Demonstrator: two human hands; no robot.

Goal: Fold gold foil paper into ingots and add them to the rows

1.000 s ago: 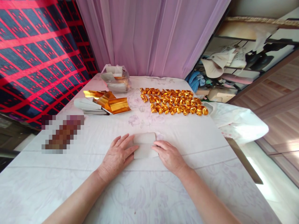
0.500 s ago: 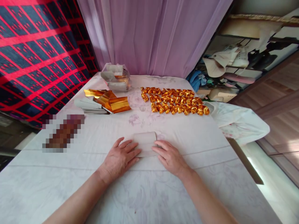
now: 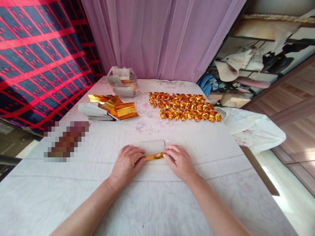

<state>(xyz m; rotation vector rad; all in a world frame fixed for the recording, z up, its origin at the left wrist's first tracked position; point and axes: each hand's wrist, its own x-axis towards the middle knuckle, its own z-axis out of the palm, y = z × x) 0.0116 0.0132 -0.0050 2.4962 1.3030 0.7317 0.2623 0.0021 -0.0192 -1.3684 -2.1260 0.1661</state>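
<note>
Now both my hands lie low on the desk, close together, working one sheet of paper. My left hand is curled, its fingertips pinching the left end of the near edge, where the sheet is turned over and a narrow gold strip of its foil face shows. My right hand is curled the same way, its fingertips pressed on the right end of that gold strip. So each hand is mostly closed on the folded edge, with the strip running between them. The rest of the sheet lies flat on the cloth just beyond my fingers, showing its dull pale back.

Farther up the desk to the left sits a loose stack of sheets, pale side up, with a few gold foil sheets curling on top of it. Behind that, near the curtain, stands a clear plastic bag with more paper inside. To the right of these, well apart from my hands, folded gold pieces lie in rows across the cloth. A blurred patch lies on the desk to my left. A red and dark patterned fabric hangs at the left side.
</note>
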